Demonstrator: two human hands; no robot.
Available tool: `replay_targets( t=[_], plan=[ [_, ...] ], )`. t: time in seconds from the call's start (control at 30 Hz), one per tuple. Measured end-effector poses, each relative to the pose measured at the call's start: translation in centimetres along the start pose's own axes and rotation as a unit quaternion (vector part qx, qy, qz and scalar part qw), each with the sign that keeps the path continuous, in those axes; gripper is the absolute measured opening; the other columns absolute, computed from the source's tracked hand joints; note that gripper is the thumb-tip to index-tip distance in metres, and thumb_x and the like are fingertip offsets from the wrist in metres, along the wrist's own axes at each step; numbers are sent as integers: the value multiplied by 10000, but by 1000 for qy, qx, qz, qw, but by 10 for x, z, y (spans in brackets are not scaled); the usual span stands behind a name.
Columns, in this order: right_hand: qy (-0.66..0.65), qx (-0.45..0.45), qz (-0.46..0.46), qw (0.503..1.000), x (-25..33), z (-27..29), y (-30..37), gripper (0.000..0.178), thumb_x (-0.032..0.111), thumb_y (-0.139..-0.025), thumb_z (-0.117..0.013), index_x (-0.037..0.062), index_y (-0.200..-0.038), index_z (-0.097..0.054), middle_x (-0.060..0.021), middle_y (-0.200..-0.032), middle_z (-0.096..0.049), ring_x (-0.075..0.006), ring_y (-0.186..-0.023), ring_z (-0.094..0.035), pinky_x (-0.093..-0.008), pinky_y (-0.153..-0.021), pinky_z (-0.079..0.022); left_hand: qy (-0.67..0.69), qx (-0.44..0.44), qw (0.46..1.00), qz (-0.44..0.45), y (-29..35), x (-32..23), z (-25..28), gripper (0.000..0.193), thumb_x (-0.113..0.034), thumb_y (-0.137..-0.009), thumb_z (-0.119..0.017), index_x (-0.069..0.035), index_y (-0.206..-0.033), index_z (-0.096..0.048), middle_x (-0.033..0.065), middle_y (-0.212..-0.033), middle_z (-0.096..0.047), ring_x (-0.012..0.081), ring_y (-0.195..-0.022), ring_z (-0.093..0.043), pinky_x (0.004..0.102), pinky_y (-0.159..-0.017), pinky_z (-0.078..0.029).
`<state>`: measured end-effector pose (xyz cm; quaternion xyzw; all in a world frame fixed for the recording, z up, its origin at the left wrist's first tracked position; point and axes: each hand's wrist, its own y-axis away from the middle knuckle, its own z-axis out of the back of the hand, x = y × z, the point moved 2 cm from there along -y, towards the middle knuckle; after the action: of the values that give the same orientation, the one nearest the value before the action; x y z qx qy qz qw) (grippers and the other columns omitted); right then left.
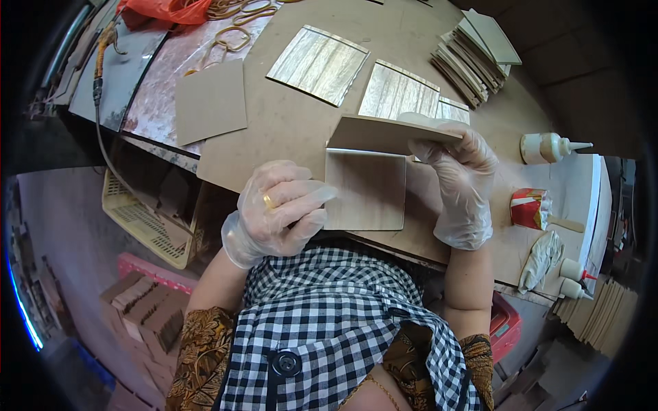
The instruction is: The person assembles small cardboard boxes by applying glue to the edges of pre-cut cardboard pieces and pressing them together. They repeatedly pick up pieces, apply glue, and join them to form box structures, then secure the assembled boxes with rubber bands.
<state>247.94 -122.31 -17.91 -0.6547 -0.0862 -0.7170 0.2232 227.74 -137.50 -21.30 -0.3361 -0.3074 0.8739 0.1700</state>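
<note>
Here the right hand (460, 179) is pinching the upper panel (384, 133) firmly at its right end, thumb underneath and fingers closing over the top, both wrapped in a clear glove. That panel is slanting above the lower panel (367, 192), which is lying wood-grain face up at the near edge of the table (281, 133). Over on the left, the left hand (279, 205) is curling its gloved fingers halfway, the longest ones pointing at the lower panel's left edge; from this angle I cannot tell whether they are gripping anything or touching it. Beyond, wood-grain boards (319, 65) are lying face up, with a plain brown square (211, 103) resting to their left and a stack of boards (471, 63) leaning at the far right. A white squeeze bottle (543, 148) is lying near the right hand, and a red tub (529, 208) is sitting closer in.
</note>
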Motion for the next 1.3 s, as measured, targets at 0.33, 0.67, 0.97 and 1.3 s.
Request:
replay_targets(
  t=[0.33, 0.67, 0.97, 1.3],
  plan=[
    [6, -8, -8, 1000, -5, -2, -2, 222, -120, -767, -747, 23, -927, -692, -57, -965, -721, -117, -894, -661, -287, -817, -560, -2, 10, 1000, 14, 7, 2, -5, 213, -88, -780, -661, -75, -986, -712, 33, -969, -684, 229, -892, -625, 386, -808, -522],
    [37, -18, 18, 999, -5, -1, 0, 244, -107, -737, -780, 26, -921, -691, -48, -929, -715, -116, -876, -661, -280, -789, -556, -7, 11, 1000, 23, 7, 2, -5, 209, -110, -787, -691, -89, -993, -713, 23, -976, -677, 223, -907, -626, 376, -808, -528],
    [51, -4, 23, 998, -8, 3, 2, 241, -121, -745, -760, -1, -932, -669, -65, -917, -684, -149, -842, -662, -307, -769, -588, -39, 18, 999, 26, 6, 0, -7, 233, -115, -783, -709, -100, -1015, -714, 12, -992, -672, 219, -910, -628, 358, -818, -527],
    [47, -14, 14, 999, -7, 5, 7, 242, -125, -744, -756, 3, -930, -667, -74, -927, -690, -157, -843, -660, -300, -763, -578, -74, 11, 997, 5, 5, 1, -13, 321, -119, -755, -716, -107, -1076, -704, 2, -957, -663, 192, -882, -635, 335, -794, -518]
  ],
)
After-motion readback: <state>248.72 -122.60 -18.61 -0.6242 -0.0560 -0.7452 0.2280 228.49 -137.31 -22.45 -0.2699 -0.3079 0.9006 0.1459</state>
